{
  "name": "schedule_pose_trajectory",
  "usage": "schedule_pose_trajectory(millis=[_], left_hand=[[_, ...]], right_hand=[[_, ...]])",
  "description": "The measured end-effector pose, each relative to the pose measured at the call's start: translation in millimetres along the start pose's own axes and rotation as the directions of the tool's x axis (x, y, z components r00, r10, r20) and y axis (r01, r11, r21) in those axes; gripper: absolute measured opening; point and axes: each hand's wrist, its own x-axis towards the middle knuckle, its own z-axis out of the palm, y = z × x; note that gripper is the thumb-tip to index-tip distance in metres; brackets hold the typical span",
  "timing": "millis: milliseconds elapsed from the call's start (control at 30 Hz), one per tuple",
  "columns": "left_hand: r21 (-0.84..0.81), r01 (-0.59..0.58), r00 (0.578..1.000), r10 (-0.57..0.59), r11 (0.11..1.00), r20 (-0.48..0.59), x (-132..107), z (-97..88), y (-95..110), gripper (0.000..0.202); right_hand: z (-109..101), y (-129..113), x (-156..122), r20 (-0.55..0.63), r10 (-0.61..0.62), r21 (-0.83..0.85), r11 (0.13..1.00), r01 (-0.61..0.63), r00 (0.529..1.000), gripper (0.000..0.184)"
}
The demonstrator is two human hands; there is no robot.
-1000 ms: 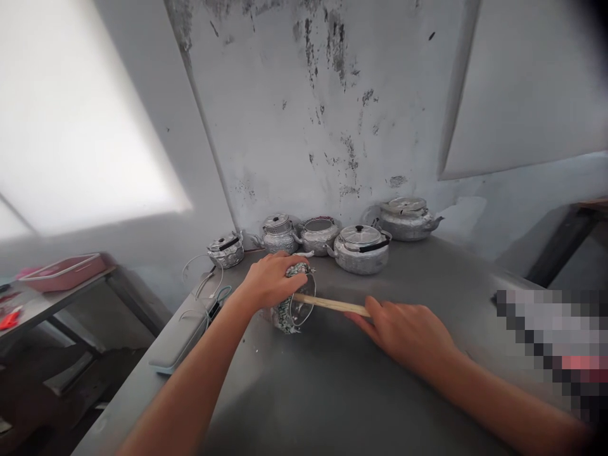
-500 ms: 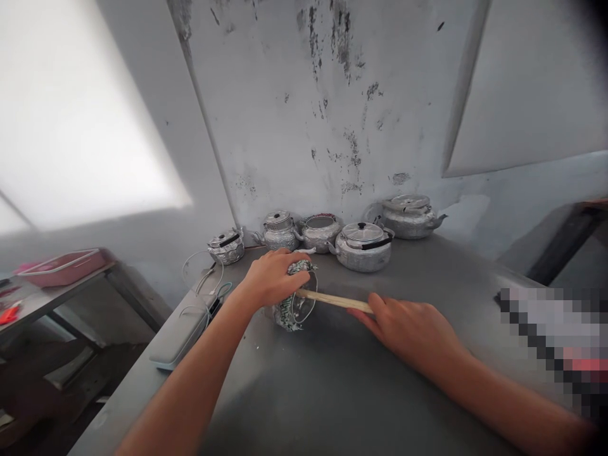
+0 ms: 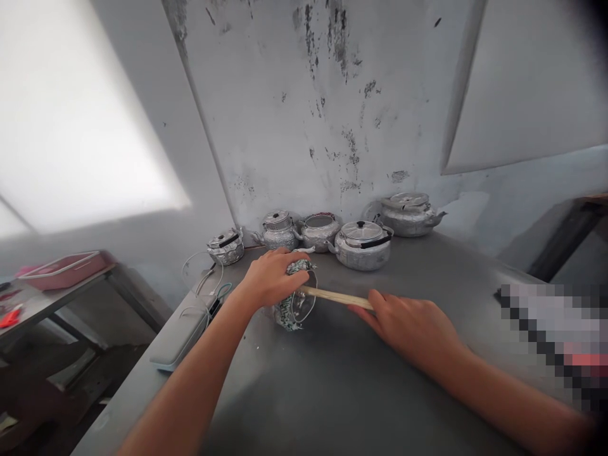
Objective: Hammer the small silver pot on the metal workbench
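My left hand [image 3: 268, 277] grips a small patterned metal pot [image 3: 291, 306] lying on its side on the grey table [image 3: 332, 380], its open mouth facing right. A thin wooden stick [image 3: 336, 296] is held in my right hand [image 3: 411, 326], and its far end reaches into the pot's mouth. Behind the pot, along the stained wall, stand several silver kettles [image 3: 361, 244], some with lids and black handles.
A flat grey device [image 3: 178, 332] with white and blue cables [image 3: 202, 282] lies at the table's left edge. A side table at the left carries a pink tray [image 3: 64, 269]. A blurred patch covers the table's right end.
The view shifted slightly. Both hands keep their hold on the pot and stick, and the stick's angle has changed a little.
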Motion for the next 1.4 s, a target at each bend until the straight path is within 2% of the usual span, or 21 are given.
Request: schedule_pose_trajectory(millis=[167,667,1067,1400], left_hand=[[0.006,0.002,1.000,-0.002,1.000,-0.006,0.7,1.2,-0.7,0.047],[-0.007,-0.009,1.000,0.009,1.000,-0.012,1.5,1.7,-1.9,0.047],[-0.005,-0.001,1.000,0.001,1.000,-0.010,1.5,0.9,-0.7,0.047],[-0.004,0.005,1.000,-0.005,1.000,-0.004,2.1,1.8,-1.9,0.047]], right_hand=[[1.6,0.4,-1.1,-0.038,-0.030,0.006,1.000,0.031,0.999,0.050],[2.6,1.6,-2.5,-0.044,-0.034,-0.001,0.999,0.034,0.998,0.050],[-3.3,3.7,0.2,0.023,0.018,0.005,1.000,-0.018,1.000,0.054],[-1.1,3.6,-0.6,0.022,-0.031,0.031,0.999,0.030,0.999,0.055]])
